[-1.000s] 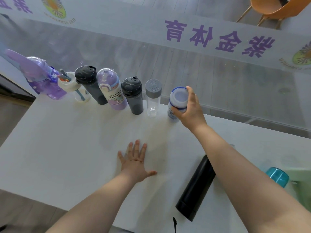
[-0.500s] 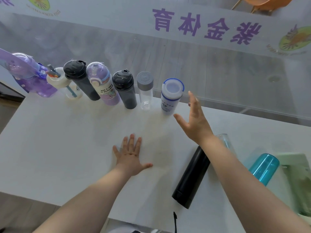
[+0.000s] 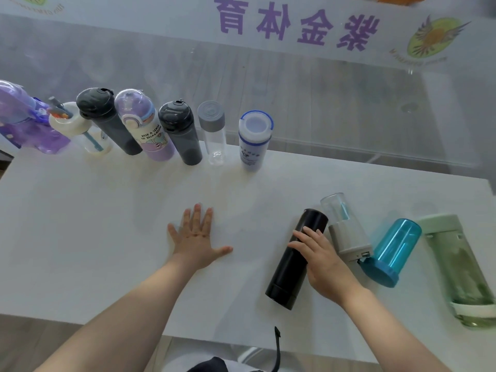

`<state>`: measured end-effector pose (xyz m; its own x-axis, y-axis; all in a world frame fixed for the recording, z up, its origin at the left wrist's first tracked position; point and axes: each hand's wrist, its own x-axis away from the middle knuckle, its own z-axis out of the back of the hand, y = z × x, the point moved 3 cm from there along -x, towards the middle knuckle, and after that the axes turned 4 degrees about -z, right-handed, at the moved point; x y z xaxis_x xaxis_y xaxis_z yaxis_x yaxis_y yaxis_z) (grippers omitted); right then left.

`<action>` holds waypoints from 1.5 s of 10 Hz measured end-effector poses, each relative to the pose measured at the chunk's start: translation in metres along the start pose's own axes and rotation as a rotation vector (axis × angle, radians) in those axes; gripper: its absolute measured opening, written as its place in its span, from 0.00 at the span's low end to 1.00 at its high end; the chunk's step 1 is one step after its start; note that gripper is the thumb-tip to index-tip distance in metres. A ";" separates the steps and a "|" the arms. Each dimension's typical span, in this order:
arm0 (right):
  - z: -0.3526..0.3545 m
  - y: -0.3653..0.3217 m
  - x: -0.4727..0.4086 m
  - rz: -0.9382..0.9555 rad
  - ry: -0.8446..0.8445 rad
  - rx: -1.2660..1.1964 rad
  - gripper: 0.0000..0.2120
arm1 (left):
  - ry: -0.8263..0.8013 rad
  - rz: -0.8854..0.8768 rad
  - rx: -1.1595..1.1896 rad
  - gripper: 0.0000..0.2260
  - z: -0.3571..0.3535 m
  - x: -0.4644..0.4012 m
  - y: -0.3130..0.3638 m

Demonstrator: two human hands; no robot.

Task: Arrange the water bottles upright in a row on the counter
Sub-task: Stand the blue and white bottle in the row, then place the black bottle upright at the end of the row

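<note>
While the left hand (image 3: 197, 238) lies flat at the centre of the frame, palm down on the counter (image 3: 107, 224) with fingers spread and nothing in it, the right hand (image 3: 323, 260) sits at lower right with its fingers draped loosely over the black bottle (image 3: 292, 264), touching it but not closed round it. That bottle lies on its side, running from lower centre-right up toward the right. Just right of it lie three more on their sides: a clear bottle (image 3: 345, 226) with a grey base, a blue bottle (image 3: 390, 251) and a green bottle (image 3: 456, 267) at the right edge. Across the upper left stands a row of seven upright bottles along the counter's far edge, from a purple jug (image 3: 24, 122) at the left edge to a white bottle (image 3: 253, 140) with a blue-rimmed lid at upper centre. The white one stands well apart from both hands.
</note>
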<state>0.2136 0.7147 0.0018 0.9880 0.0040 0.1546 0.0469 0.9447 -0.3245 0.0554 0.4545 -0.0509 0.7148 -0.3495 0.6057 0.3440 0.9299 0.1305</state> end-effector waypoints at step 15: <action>0.023 0.002 -0.017 -0.366 0.257 -0.911 0.27 | 0.248 -0.036 0.073 0.49 -0.020 -0.004 -0.009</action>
<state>0.1933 0.7245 0.0203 0.8870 -0.4079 0.2164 0.3414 0.2638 -0.9021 0.0616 0.4450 -0.0702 0.8335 -0.3921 0.3894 0.3338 0.9188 0.2105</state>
